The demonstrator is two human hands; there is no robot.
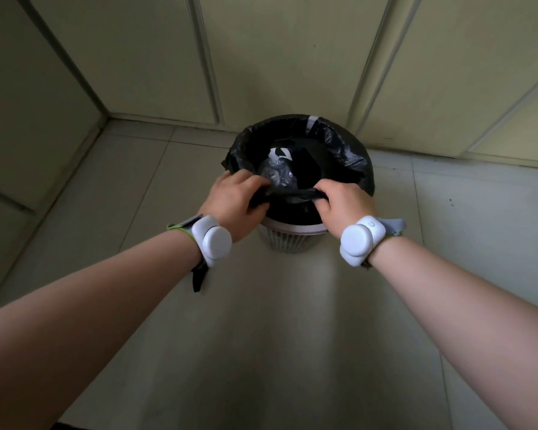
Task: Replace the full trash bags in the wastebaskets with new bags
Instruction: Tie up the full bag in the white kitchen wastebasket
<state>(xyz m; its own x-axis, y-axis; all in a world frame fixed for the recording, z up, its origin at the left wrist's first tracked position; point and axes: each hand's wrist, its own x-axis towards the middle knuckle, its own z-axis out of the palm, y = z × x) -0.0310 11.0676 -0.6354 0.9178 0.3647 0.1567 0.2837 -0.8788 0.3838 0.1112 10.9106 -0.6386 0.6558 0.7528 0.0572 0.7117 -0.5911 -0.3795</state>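
A round white mesh wastebasket point(288, 240) stands on the tiled floor near the wall. A black trash bag point(339, 147) lines it, its edge folded over the far rim. Crumpled plastic rubbish point(277, 172) lies inside. My left hand point(236, 203) and my right hand point(342, 203) both grip the near edge of the bag, which is lifted off the near rim and bunched between them. Each wrist carries a white device.
Pale wall panels point(280, 57) rise directly behind the basket, with a corner at the left. Grey floor tiles point(292, 336) stretch toward me and to the right of the basket.
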